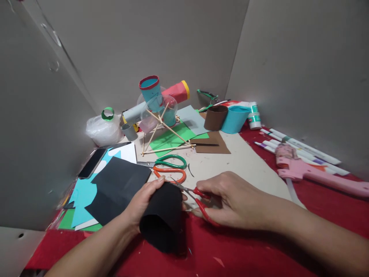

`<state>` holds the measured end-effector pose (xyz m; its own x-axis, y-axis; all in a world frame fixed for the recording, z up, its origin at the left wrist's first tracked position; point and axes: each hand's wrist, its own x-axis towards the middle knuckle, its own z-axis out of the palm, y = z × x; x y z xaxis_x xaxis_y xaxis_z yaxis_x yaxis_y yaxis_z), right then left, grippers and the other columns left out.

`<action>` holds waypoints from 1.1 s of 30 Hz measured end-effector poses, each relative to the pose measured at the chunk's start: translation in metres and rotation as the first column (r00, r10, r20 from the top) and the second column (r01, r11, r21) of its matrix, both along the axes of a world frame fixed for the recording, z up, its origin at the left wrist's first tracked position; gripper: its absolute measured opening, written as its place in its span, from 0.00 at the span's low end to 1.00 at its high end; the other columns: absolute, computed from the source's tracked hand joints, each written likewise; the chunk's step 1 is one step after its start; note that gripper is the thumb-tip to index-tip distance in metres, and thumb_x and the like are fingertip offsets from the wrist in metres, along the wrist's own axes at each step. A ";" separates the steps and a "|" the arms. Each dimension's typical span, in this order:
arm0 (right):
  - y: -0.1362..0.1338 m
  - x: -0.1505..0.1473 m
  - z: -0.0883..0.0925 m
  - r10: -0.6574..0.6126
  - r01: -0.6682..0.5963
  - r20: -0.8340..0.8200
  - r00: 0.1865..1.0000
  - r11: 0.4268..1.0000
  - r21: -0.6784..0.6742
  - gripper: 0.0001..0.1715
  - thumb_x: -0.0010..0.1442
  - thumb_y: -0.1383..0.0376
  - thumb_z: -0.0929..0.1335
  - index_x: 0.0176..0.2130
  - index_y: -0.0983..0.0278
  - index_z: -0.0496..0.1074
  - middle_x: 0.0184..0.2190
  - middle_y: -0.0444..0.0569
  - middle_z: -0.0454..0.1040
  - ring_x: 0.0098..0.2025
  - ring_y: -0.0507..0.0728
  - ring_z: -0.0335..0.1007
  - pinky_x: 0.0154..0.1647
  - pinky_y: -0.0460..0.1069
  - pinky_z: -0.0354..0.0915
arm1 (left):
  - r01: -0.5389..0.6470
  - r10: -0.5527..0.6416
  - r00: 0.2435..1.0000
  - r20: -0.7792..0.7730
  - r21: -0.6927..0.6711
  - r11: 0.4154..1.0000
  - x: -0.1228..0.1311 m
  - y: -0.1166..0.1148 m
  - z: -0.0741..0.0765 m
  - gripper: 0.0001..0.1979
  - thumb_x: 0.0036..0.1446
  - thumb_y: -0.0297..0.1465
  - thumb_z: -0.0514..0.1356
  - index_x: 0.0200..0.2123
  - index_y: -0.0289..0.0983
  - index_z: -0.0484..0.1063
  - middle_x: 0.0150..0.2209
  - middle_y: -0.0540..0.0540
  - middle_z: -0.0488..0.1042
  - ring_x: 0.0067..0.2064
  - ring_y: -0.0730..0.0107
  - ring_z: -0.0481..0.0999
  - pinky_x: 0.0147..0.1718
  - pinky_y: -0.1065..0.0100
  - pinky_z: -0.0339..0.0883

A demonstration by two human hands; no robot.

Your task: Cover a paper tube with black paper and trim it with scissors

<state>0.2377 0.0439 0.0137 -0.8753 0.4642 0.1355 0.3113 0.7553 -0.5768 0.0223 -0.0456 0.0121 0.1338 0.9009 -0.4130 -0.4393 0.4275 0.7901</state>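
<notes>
My left hand [144,198] is wrapped round a black paper tube [163,215], its thumb on top and fingertips showing at the far side. The tube's open end faces me. In my right hand [227,200] are small scissors with red handles [206,211]; their parted blades reach the tube's far edge. Just beyond lies a larger pair of scissors with one green and one orange handle [171,161]. Black paper [115,188] rests to the left of the tube, over blue, white and green sheets.
A wooden-stick frame [160,121] carries coloured paper cups and tubes at the back. Brown [215,118] and blue [235,120] paper tubes stand behind right. Markers [305,148] and a pink glue gun [317,173] lie right. A phone [92,163] and plastic bag [103,129] sit left. Grey walls enclose the table.
</notes>
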 end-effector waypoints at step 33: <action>0.009 0.010 -0.004 0.071 -0.074 0.065 0.995 0.996 0.042 0.13 0.55 0.65 0.64 0.22 0.61 0.57 0.17 0.38 0.58 0.20 0.49 0.48 0.25 0.48 0.44 | 0.143 -0.126 0.964 -0.233 0.058 0.988 -0.003 0.000 0.011 0.31 0.53 0.55 0.64 0.36 0.29 0.83 0.27 0.39 0.81 0.28 0.60 0.79 0.32 0.66 0.72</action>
<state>0.2472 0.0526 0.0093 -0.9139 0.3941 0.0972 0.2900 0.8014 -0.5231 0.0196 -0.0458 0.0233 0.1658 0.9100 -0.3801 -0.1860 0.4073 0.8941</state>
